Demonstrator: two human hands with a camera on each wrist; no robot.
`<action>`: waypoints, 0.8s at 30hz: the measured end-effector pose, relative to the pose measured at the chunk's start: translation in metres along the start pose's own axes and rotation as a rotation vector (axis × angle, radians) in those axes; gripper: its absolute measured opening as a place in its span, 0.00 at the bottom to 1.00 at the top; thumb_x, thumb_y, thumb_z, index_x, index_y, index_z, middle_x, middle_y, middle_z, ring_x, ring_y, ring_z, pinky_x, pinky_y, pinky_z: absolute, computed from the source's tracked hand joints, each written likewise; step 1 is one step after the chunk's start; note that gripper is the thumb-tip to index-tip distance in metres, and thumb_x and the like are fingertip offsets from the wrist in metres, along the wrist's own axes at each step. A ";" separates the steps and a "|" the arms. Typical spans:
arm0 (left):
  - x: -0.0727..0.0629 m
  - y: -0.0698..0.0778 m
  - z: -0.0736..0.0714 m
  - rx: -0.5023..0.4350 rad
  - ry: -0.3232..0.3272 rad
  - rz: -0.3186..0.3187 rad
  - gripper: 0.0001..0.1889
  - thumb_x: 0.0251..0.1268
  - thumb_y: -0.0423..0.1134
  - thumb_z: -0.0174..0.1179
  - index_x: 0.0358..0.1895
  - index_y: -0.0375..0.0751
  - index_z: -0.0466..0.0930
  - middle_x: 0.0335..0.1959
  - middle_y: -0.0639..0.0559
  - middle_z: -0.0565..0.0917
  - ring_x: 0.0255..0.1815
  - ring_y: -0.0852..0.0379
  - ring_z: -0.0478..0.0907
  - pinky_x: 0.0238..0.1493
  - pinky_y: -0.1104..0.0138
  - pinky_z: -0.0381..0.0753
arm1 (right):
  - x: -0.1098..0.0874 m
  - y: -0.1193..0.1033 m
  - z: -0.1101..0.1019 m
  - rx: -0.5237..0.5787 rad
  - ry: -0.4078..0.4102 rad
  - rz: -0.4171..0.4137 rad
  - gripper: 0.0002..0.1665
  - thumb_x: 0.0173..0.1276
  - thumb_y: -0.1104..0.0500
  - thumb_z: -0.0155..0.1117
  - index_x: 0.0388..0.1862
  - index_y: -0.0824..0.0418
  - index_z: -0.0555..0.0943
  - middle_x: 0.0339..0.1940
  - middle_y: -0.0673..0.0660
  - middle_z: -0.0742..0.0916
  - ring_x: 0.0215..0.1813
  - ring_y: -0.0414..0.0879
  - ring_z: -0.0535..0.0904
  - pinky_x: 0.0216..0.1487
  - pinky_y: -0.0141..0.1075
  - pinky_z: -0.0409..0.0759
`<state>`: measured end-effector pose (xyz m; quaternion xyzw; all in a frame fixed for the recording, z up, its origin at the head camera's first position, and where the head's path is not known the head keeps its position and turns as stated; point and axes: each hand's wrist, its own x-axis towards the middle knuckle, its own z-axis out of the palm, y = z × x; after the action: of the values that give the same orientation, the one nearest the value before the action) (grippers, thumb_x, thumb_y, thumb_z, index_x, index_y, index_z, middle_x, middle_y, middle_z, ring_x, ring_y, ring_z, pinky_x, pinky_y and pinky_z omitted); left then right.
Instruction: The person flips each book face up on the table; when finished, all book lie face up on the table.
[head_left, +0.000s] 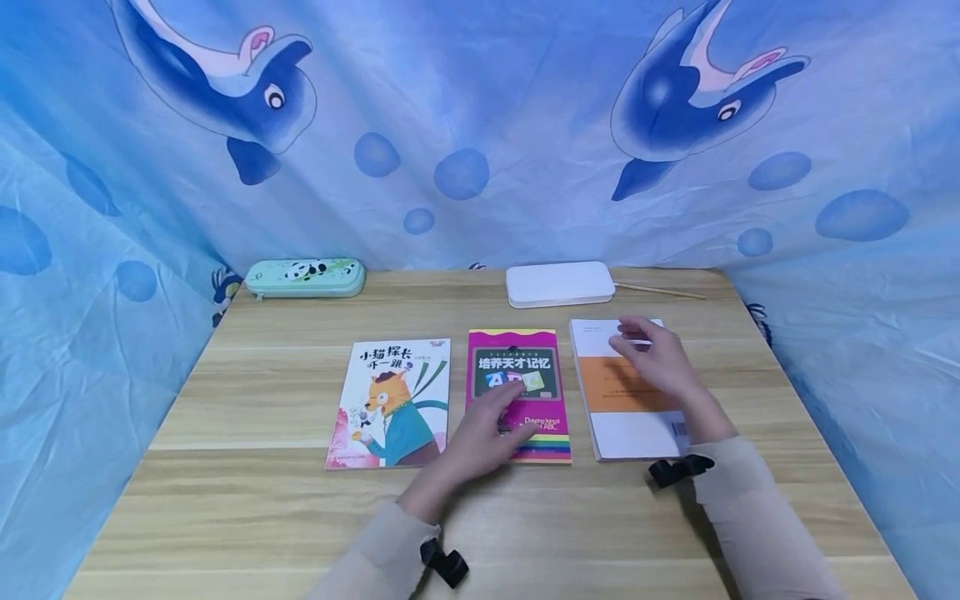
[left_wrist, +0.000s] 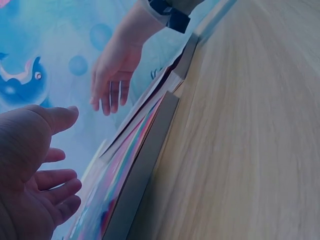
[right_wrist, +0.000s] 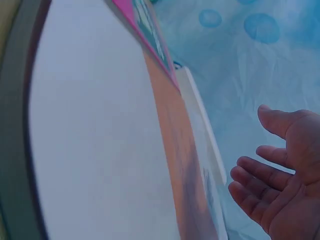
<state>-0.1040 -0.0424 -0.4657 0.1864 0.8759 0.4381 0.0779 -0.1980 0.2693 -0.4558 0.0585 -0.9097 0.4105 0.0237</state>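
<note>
My left hand [head_left: 483, 433] hangs over the near half of the pink book [head_left: 552, 408], fingers loosely spread and thumb held apart, pinching nothing. My right hand [head_left: 660, 358] is over the far right part of the white-and-orange book [head_left: 622, 392], fingers lightly bent and parted, just as loose; the right wrist view shows its palm raised beside that cover.

Three books lie flat in a row on the worktop [head_left: 225, 417], their near edges almost in line. The pink one is in the middle. To its left is the picture book [head_left: 397, 417] with an orange animal in a teal coat; my left wrist hides its near right corner. Only a thin strip of wood separates these two. The gap on the pink book's other side is narrow at the far end and widens towards me. From the left wrist, the pink book's side shows as a thick grey edge.

I have broad room left of the picture book, out to the worktop's slanting side, and a good stretch right of the white-and-orange one. Bare wood runs along the front, where my sleeves cross. Behind the row the depth is shorter: a white case [head_left: 560, 284] sits near the back edge, with a thin stick [head_left: 660, 291] pointing right from it, and a mint pencil case [head_left: 305, 279] occupies the back left corner.
</note>
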 end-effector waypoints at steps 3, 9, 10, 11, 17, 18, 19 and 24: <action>0.002 0.002 0.005 0.014 -0.021 -0.005 0.36 0.69 0.57 0.63 0.76 0.49 0.66 0.76 0.52 0.68 0.77 0.49 0.61 0.73 0.49 0.66 | 0.002 0.006 -0.003 -0.007 -0.004 0.011 0.32 0.76 0.49 0.63 0.71 0.65 0.71 0.62 0.66 0.80 0.63 0.62 0.77 0.65 0.56 0.77; 0.006 0.005 0.013 0.018 -0.047 0.005 0.36 0.69 0.58 0.62 0.76 0.49 0.66 0.75 0.53 0.69 0.77 0.50 0.62 0.73 0.50 0.67 | 0.004 0.012 -0.010 -0.019 -0.029 0.052 0.33 0.76 0.49 0.63 0.72 0.62 0.70 0.65 0.65 0.79 0.65 0.63 0.76 0.66 0.58 0.75; 0.006 0.005 0.014 0.014 -0.052 0.007 0.36 0.69 0.57 0.62 0.76 0.49 0.66 0.75 0.53 0.69 0.77 0.50 0.63 0.73 0.50 0.67 | 0.005 0.013 -0.012 -0.023 -0.034 0.053 0.33 0.76 0.48 0.62 0.73 0.62 0.70 0.65 0.65 0.79 0.65 0.63 0.76 0.66 0.58 0.75; 0.007 0.006 0.015 0.012 -0.056 0.014 0.35 0.70 0.57 0.62 0.76 0.49 0.67 0.75 0.53 0.69 0.77 0.50 0.63 0.73 0.50 0.67 | 0.006 0.014 -0.013 -0.027 -0.038 0.056 0.33 0.76 0.48 0.62 0.73 0.63 0.70 0.66 0.65 0.79 0.65 0.64 0.75 0.66 0.59 0.74; 0.011 0.008 0.024 0.032 -0.081 0.057 0.34 0.70 0.54 0.63 0.76 0.50 0.67 0.75 0.54 0.69 0.77 0.52 0.63 0.73 0.52 0.68 | 0.012 0.023 -0.019 -0.034 -0.049 0.076 0.34 0.77 0.45 0.60 0.73 0.63 0.70 0.67 0.67 0.77 0.67 0.65 0.74 0.66 0.61 0.73; 0.012 0.008 0.026 0.029 -0.085 0.062 0.34 0.70 0.53 0.64 0.76 0.49 0.67 0.75 0.54 0.69 0.77 0.52 0.63 0.73 0.52 0.68 | 0.013 0.025 -0.020 -0.035 -0.049 0.079 0.35 0.77 0.44 0.59 0.73 0.63 0.69 0.67 0.67 0.77 0.67 0.65 0.73 0.66 0.61 0.73; 0.013 0.009 0.027 0.025 -0.089 0.069 0.34 0.69 0.53 0.64 0.76 0.49 0.67 0.75 0.54 0.69 0.77 0.52 0.63 0.73 0.52 0.68 | 0.014 0.026 -0.020 -0.036 -0.050 0.083 0.35 0.77 0.44 0.59 0.73 0.63 0.69 0.67 0.67 0.77 0.67 0.66 0.73 0.66 0.61 0.73; 0.018 0.013 0.034 -0.002 -0.114 0.085 0.35 0.69 0.51 0.65 0.75 0.46 0.67 0.75 0.53 0.69 0.77 0.53 0.62 0.74 0.54 0.66 | 0.019 0.033 -0.021 -0.045 -0.048 0.115 0.36 0.77 0.43 0.59 0.74 0.63 0.69 0.66 0.67 0.77 0.67 0.65 0.72 0.67 0.61 0.72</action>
<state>-0.1069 -0.0032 -0.4754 0.2478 0.8609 0.4308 0.1090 -0.2212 0.3051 -0.4651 0.0154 -0.9209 0.3890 -0.0205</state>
